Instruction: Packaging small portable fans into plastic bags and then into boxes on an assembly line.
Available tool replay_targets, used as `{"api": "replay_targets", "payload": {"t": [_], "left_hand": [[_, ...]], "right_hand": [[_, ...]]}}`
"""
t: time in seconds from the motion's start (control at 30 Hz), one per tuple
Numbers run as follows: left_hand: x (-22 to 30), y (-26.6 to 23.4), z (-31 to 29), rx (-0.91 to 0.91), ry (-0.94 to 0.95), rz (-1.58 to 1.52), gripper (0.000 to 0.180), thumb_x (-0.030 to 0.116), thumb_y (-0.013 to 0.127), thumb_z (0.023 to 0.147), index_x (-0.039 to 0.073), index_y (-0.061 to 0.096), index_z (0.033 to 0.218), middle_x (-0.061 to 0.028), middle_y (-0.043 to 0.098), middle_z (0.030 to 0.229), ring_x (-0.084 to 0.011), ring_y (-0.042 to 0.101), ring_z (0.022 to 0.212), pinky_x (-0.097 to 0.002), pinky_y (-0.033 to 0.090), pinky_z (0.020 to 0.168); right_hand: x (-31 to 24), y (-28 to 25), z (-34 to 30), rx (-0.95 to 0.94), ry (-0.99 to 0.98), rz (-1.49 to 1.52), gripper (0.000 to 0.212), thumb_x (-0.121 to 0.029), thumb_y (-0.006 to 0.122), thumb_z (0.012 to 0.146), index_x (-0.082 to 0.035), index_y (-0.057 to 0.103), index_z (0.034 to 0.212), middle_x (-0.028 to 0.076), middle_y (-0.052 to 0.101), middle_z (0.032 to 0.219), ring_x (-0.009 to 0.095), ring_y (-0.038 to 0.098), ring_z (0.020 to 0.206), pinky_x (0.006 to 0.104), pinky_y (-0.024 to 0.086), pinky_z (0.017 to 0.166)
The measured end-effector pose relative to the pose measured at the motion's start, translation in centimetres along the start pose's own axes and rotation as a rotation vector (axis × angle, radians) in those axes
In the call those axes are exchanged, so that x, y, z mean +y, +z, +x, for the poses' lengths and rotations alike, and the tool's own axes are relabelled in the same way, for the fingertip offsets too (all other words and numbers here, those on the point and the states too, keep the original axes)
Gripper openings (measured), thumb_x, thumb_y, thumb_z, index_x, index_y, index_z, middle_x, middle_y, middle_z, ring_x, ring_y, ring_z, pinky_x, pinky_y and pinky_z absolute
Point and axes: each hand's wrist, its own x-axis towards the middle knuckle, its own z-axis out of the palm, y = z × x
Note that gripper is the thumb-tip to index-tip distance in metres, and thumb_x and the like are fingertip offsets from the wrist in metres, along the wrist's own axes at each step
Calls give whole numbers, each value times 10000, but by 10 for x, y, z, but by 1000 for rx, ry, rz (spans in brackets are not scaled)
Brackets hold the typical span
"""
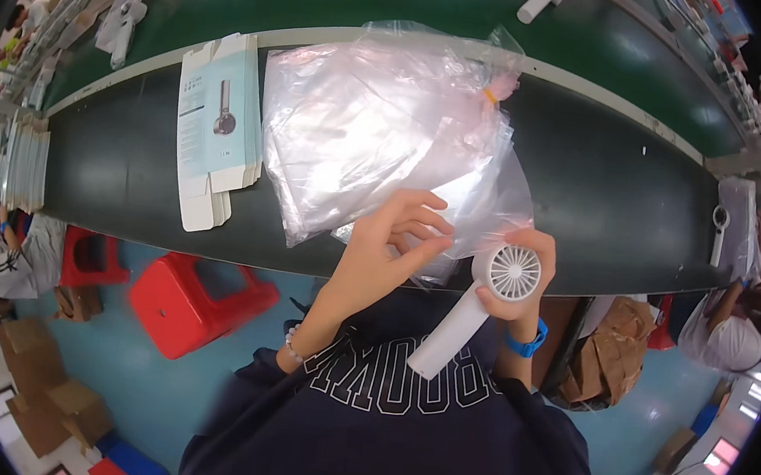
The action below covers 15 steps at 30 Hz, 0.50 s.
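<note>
The right hand [528, 275] wraps its fingers round a white fan's [472, 312] head, at the near edge of the worktop [623, 197]. The left hand's [387, 249] fingers curl beside flat clear bags [354, 134] — whether pinching any, I cannot tell — right of stacked, flattened boxes [217, 130].

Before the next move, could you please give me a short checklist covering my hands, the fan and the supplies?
1. Right hand gripping the white fan at its head: ok.
2. Left hand free of the plastic bags: cannot tell; its fingers are over them.
3. Bags lying on the dark bench: ok.
4. Flat cartons stacked left of the bags: ok.
5. Fan switched off: cannot tell.
</note>
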Motion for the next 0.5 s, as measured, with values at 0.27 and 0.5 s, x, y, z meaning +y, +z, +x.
{"api": "replay_targets", "payload": {"t": [0.27,0.5], "left_hand": [[-5,4,-9,-13,-142,-236,325,-41,596,866,3,447,1152,-146,680,977,-166,671,841,-196,500,624],[-12,6,0,179,100,-45,145,-72,645,819,-6,537,749,-160,691,900,-160,665,821,-224,521,665]], "right_hand": [[-7,0,4,7,-117,-2,694,-248,784,569,2,451,1124,142,601,908,204,575,789,330,460,742],[-31,4,4,156,59,275,924,-394,729,634,56,309,1322,182,610,852,232,581,722,336,463,695]]}}
